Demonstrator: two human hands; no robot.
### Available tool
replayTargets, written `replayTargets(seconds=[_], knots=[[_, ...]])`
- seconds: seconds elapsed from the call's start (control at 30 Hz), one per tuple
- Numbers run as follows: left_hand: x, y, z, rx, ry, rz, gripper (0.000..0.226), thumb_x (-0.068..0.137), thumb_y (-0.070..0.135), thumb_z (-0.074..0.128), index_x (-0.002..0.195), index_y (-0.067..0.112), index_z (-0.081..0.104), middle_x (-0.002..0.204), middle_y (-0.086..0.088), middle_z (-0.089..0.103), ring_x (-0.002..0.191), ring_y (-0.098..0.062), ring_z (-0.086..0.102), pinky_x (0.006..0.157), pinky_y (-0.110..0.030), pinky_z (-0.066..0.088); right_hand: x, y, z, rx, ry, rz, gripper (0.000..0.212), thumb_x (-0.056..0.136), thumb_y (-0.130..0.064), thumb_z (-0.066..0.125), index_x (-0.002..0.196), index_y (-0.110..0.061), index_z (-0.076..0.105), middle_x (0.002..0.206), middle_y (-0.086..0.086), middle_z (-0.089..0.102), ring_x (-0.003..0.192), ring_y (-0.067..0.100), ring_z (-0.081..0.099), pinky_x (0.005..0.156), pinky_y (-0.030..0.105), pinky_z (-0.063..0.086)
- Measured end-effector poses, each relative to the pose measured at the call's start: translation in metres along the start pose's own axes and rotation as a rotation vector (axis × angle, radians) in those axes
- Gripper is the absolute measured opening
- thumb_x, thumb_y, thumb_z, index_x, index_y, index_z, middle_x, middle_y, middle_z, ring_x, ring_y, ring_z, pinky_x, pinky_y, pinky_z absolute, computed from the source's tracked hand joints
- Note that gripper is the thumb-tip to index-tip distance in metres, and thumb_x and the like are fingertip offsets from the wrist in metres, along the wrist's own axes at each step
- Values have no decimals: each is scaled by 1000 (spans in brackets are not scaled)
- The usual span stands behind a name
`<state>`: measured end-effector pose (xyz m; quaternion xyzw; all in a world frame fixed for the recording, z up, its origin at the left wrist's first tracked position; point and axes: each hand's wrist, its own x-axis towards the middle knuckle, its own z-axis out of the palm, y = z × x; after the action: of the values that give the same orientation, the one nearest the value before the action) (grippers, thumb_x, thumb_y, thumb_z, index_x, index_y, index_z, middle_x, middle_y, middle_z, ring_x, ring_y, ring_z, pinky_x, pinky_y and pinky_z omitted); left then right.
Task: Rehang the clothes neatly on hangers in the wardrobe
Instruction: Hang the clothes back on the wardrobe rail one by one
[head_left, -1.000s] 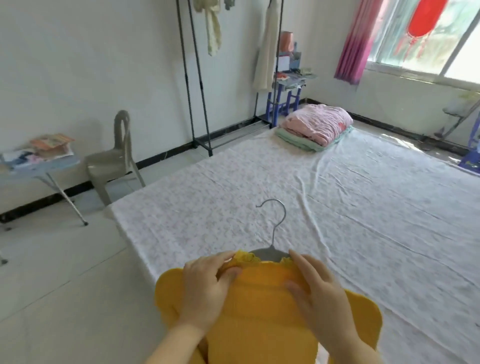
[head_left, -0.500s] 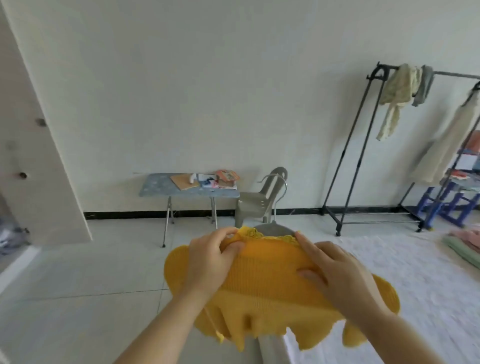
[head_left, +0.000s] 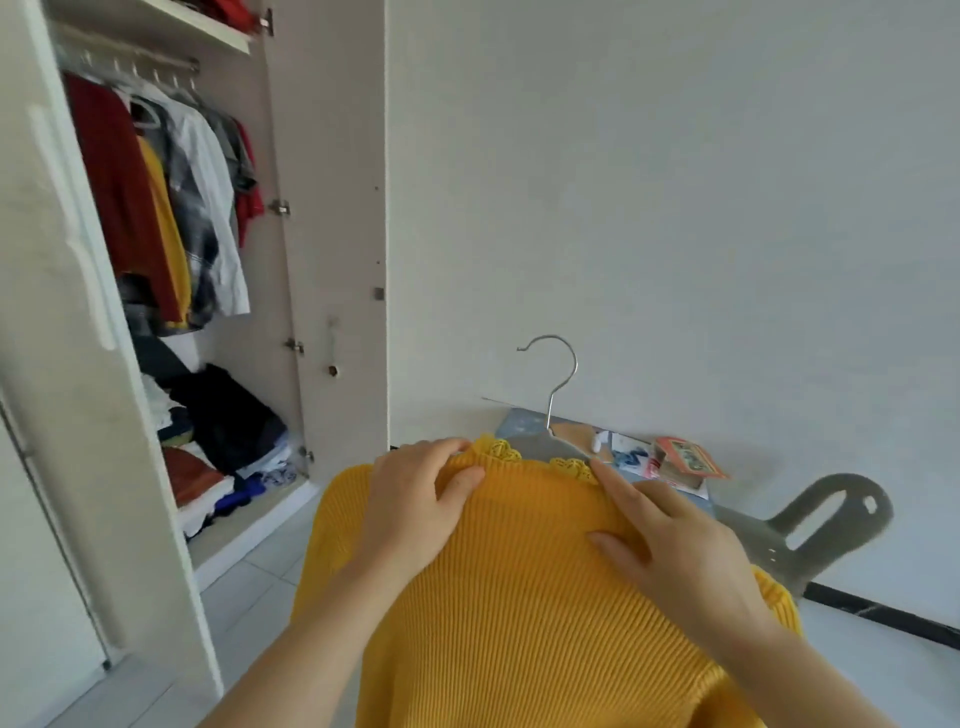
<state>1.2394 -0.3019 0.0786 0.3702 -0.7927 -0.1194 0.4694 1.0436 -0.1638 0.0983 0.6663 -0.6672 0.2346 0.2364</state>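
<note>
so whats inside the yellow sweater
A grey hanger: its metal hook and middle show above the lace collar of the sweater. Its arms are hidden under the knit.

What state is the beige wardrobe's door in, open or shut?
Open: the beige wardrobe shows its hanging clothes, metal rail and folded pile inside.
</note>
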Motion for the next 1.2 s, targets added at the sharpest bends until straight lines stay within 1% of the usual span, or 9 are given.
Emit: replayTargets(seconds=[0.13,0.2,0.27,0.37,0.5,0.67,0.8,1.03,1.2], knots=[[34,-51,8,173,51,-35,34,88,27,58,120,16,58,114,4,61,107,-14,54,94,-29,38,74,19,56,57,66,-142,69,61,-33,83,124,-19,59,84,-7,65,57,6,59,34,13,35],[51,-72,13,238,55,-71,37,89,28,57,125,18,54,120,5,58,112,-8,48,97,-24,32,113,26,82,76,100,-219,68,58,-32,85,120,-17,62,82,-6,65,57,8,59,36,12,35],[69,-95,16,287,77,-109,40,90,29,55,129,22,50,125,7,54,114,-1,39,98,-21,27,151,30,107,112,132,-283,66,56,-31,87,116,-16,65,82,-5,66,60,11,61,35,18,41],[93,-133,17,361,85,-165,42,91,29,53,133,24,45,130,8,50,119,-4,39,99,-19,23,203,28,145,151,151,-360,65,52,-31,88,112,-14,68,81,-4,66,59,11,61,33,20,42],[131,-193,21,423,125,-216,44,92,32,50,135,27,42,132,10,46,114,6,28,99,-14,16,271,16,204,180,167,-440,66,52,-33,89,113,-16,68,80,-6,66,61,10,63,30,21,42],[199,-283,17,466,191,-231,44,91,29,53,134,24,44,130,9,50,111,6,31,97,-12,16,368,-11,278,182,235,-528,65,52,-34,88,112,-16,69,79,-5,66,61,10,64,35,20,44],[261,-346,-1,493,212,-257,44,92,29,51,135,24,43,133,9,47,117,2,34,98,-9,12,452,-38,323,189,286,-575,64,54,-33,87,113,-15,68,80,-4,67,63,12,64,34,22,43],[347,-448,-40,553,286,-395,46,93,28,49,137,27,39,138,10,39,128,-5,31,104,-19,20,583,-83,404,275,303,-556,65,56,-32,86,116,-14,66,80,-2,66,60,16,64,31,26,44],[386,-525,-62,667,288,-518,45,93,31,49,137,29,38,139,10,39,129,-8,33,111,-29,26,679,-124,478,320,305,-620,67,55,-33,86,115,-14,66,79,-2,66,56,15,63,27,23,37]])
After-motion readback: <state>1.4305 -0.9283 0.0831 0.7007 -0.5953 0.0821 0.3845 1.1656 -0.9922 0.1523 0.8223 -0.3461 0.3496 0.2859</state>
